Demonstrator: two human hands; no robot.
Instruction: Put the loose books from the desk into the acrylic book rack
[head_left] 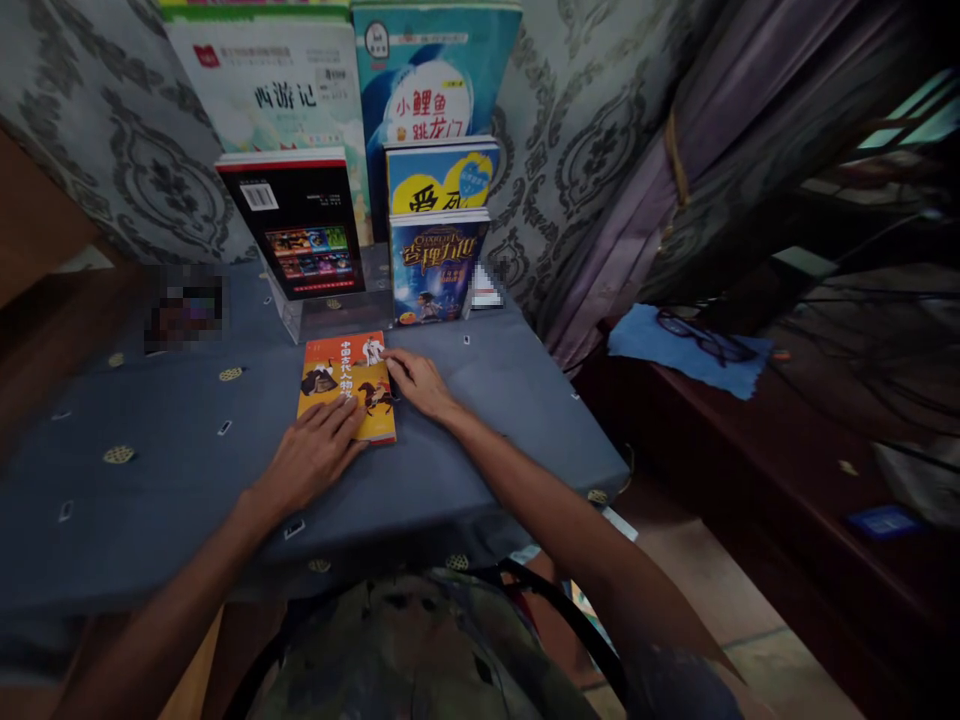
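An orange book (341, 375) lies flat on the blue-grey tablecloth (172, 450). My left hand (315, 450) rests flat on its lower part, fingers stretched out. My right hand (416, 382) touches the book's right edge, fingers curled loosely against it. Behind the book a clear stand (300, 315) holds a black book (300, 225) and a dark blue fantasy book (435, 265), with a yellow-and-blue book (442, 175) behind that one.
Two larger books, one white (274, 85) and one teal (435, 70), lean on the patterned wall. A purple curtain (675, 190) hangs at right. Glasses (701, 338) lie on a blue cloth (686, 350) on a dark wooden bench. The table edge runs close to my body.
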